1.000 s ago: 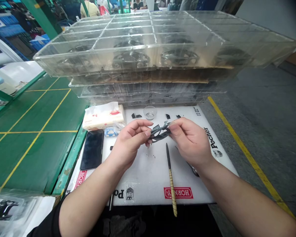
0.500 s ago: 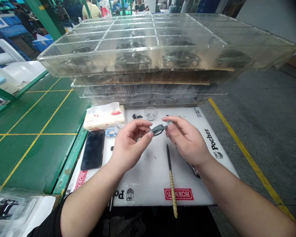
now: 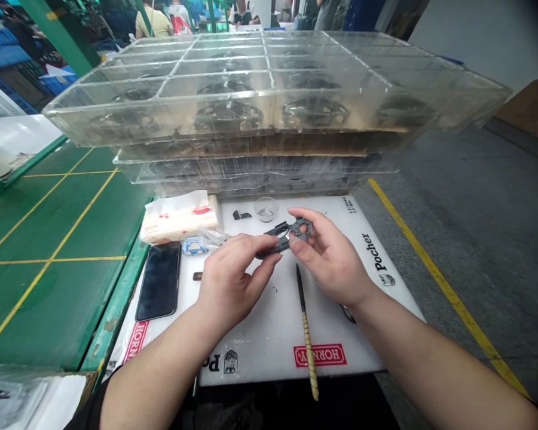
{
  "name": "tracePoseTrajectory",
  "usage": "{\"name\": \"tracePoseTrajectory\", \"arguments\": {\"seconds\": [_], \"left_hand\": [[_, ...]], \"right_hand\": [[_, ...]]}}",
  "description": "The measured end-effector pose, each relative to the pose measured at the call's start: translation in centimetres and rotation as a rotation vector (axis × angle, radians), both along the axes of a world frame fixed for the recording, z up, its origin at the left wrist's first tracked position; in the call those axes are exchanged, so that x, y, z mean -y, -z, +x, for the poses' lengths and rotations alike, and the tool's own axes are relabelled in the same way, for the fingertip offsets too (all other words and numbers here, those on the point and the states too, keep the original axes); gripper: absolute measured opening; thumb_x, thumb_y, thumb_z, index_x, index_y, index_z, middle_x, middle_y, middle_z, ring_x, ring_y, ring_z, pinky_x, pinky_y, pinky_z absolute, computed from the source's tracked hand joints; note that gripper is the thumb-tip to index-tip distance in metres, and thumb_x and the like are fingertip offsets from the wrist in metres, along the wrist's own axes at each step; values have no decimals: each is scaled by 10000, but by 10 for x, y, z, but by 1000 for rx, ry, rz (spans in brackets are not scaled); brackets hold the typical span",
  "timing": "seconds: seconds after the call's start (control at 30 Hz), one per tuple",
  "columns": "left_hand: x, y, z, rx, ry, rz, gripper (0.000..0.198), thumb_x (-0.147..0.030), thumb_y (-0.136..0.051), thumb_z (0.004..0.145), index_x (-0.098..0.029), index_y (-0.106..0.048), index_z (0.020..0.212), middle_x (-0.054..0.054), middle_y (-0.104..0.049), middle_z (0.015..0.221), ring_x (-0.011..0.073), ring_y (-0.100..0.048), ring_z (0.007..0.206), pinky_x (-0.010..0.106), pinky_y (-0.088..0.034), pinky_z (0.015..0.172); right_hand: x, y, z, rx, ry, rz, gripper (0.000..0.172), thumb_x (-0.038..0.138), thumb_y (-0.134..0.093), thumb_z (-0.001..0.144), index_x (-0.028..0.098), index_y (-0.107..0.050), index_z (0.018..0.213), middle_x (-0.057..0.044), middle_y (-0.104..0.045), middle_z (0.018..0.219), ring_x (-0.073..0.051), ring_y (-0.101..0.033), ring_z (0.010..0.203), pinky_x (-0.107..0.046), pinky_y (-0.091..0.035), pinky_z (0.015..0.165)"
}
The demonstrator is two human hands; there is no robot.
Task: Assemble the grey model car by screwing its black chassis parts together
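Both hands hold one small dark grey plastic part (image 3: 288, 232) with round openings above a white foam board (image 3: 273, 322). My left hand (image 3: 233, 278) pinches its left end between thumb and fingers. My right hand (image 3: 327, 254) grips its right end, fingers curled under it and thumb on top. A thin brush-like tool with a striped handle (image 3: 305, 334) lies on the board just below the hands.
A stack of clear compartment trays (image 3: 269, 95) with dark parts fills the back. A tissue pack (image 3: 179, 218), black phone (image 3: 159, 280), small clear cup (image 3: 266, 209) and small black pieces (image 3: 241, 215) lie on the board. Green table (image 3: 49, 251) at left, grey floor at right.
The hands turned the grey part so its flat face with round openings shows. Both hands dropped slightly lower and leftward in view.
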State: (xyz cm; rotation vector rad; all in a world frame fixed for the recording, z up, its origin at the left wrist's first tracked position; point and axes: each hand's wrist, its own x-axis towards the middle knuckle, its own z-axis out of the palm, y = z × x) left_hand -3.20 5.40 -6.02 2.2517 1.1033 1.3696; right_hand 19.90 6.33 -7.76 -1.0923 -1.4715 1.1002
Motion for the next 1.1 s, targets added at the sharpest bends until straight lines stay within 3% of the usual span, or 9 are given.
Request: {"name": "tracePoseTrajectory", "arguments": {"seconds": [0.17,0.33,0.53,0.77,0.87,1.1], "left_hand": [[-1,0,0,-2,24,44,161,-191,-886,1095,-250,-850,1240,57,-945,1077,232,-895,940,360,-719,915],[-1,-2,-1,3,39,74,148,-204,-909,1084,-263,-840,1201,53,-936,1064,240,-899,970,367,-731,922],[-2,-2,-2,1,23,131,145,-151,-874,1076,-260,-845,1168,73,-912,1128,241,-886,1020,365,-739,934],[-1,-3,-3,-27,50,175,181,-86,-853,1069,-240,-802,1148,66,-882,1093,208,-862,991,328,-718,905],[-1,-2,-4,-26,55,185,185,-84,-844,1071,-247,-789,1139,64,-877,1095,211,-859,982,344,-718,892],[-2,-2,-4,-20,59,189,188,-88,-840,1066,-256,-794,1137,63,-882,1097,220,-864,971,355,-716,875]], "right_hand": [[0,3,-1,13,-9,-1,747,631,-966,1019,357,-673,1649,-39,-750,1085,-250,-758,862,-403,-690,705],[3,2,-1,20,12,71,725,546,-995,1011,387,-671,1640,-53,-768,1157,-255,-768,919,-394,-705,718],[10,2,1,116,54,179,765,560,-1007,1002,429,-670,1677,-95,-778,1287,-317,-794,1015,-488,-737,780],[14,3,0,173,77,265,722,497,-974,1041,433,-669,1692,-88,-791,1277,-301,-784,981,-475,-748,762],[15,4,0,181,80,267,790,477,-976,1041,441,-624,1748,-87,-793,1252,-306,-790,964,-486,-746,758],[15,3,0,163,97,238,725,531,-1023,992,426,-714,1639,-91,-804,1261,-318,-795,1004,-477,-746,767]]}}
